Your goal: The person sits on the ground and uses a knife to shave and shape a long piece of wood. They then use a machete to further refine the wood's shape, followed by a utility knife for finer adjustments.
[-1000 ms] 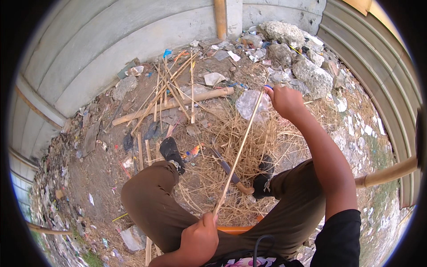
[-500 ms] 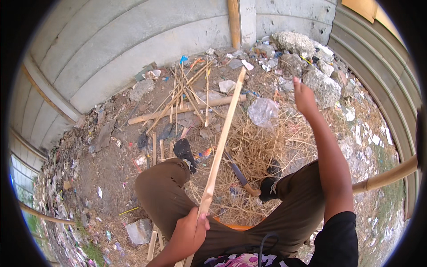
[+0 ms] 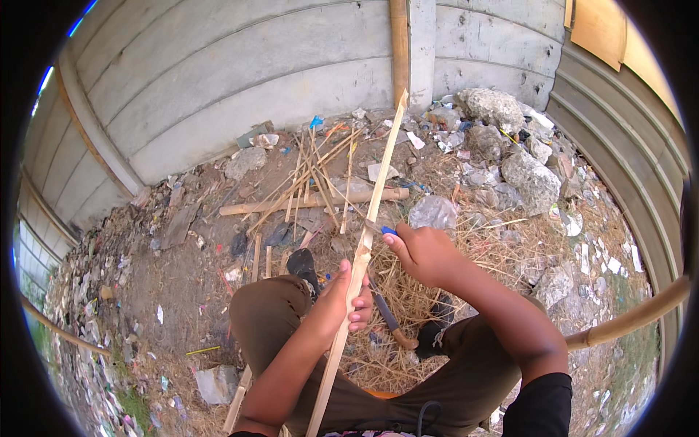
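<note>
A long, pale split-bamboo strip slants up and away from my lap. My left hand is closed around it at about its middle. In my right hand is a small blue-handled knife. Its blade meets the strip just above a notched, rough spot that looks like a node. My right fist hides most of the handle. Below the strip, between my feet, lies a long tool with a dark grip and a curved wooden end, partly covered by straw-like shavings.
Several thin strips lie crossed over a bamboo pole ahead. Rubble chunks sit at the right, by a corrugated metal fence. A concrete wall stands behind. Another bamboo pole reaches in from the right.
My right hand has come down from out at the right to the strip, with the knife now visible in it. My left hand is higher on the strip and farther from my lap.
</note>
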Demonstrator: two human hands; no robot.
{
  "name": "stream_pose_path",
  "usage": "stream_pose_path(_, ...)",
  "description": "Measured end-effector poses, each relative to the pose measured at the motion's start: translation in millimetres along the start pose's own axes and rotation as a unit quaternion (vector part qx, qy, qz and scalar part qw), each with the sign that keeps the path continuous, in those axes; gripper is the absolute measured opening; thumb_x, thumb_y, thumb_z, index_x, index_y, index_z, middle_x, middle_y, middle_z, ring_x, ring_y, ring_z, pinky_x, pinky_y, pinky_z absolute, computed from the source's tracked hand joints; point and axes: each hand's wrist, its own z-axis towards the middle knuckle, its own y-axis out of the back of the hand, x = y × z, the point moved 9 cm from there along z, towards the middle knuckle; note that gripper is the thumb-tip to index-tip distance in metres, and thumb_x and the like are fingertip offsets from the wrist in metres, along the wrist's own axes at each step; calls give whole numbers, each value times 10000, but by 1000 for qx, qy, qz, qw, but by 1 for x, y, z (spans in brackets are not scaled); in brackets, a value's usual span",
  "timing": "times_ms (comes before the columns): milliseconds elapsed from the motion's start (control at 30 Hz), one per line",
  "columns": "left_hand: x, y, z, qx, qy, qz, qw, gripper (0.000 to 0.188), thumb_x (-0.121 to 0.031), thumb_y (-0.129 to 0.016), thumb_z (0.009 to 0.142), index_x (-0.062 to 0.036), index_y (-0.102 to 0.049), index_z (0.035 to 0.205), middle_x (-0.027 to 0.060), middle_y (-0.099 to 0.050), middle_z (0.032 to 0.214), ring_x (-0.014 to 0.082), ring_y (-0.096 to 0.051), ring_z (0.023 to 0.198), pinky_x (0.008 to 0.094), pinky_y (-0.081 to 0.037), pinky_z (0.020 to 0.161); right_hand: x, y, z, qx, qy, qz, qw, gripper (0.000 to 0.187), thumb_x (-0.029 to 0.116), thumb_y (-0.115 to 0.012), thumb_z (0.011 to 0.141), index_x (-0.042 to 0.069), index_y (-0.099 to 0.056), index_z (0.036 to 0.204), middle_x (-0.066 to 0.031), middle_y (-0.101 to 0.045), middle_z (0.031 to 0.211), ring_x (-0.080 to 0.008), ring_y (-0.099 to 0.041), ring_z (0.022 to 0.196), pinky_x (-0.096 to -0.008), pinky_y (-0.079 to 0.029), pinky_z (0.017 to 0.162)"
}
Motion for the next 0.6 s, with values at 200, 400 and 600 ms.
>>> stream_pose_path(200,-11,-16,-9,-1,0,58,998,510,-555,-316,1062,-69,-463,1010,-24,-370,666,95,-384,514,250,-361,441,23,2,-11,-49,70,-34,996,450,454,-467,1030,36,-548,883,-162,-617,614,-375,-631,534,-472,-484,488)
stream_pose_path(400,-18,-17,-21,-30,-28,222,974,332,-384,-425,1080,-73,-474,975,-25,-400,660,60,-416,492,242,-412,423,35,8,-12,-81,106,-107,985,443,463,-504,1013,52,-531,851,-120,-591,552,-328,-629,481,-427,-472,432)
stream_pose_path(600,-22,-3,-27,-92,-48,337,936,329,-352,-431,1083,-56,-481,947,-27,-431,645,49,-427,485,234,-398,413,31,2,-9,-90,112,-156,977,474,506,-515,996,63,-519,827,-86,-567,512,-283,-610,435,-399,-457,403)
